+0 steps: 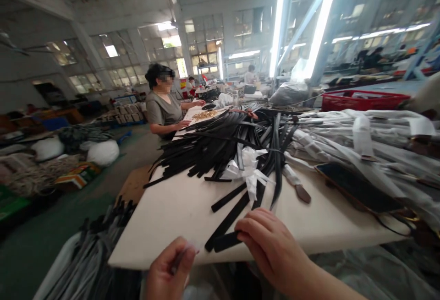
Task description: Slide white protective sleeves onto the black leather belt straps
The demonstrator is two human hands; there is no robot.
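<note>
My right hand (271, 245) pinches the near end of a black strap (228, 220) that lies on the white table (172, 217) near its front edge. My left hand (170, 270) is just below the table edge, fingers closed on a small thin object that I cannot make out. The strap runs back into a large pile of black straps (223, 144) tied with a white ribbon (247, 169).
Straps wrapped in clear plastic (360, 139) cover the table's right side. A seated person (163, 103) works at the far end by small gold parts (205, 115). A red crate (360, 100) stands behind. More straps (92, 249) hang off the left; bags lie on the floor.
</note>
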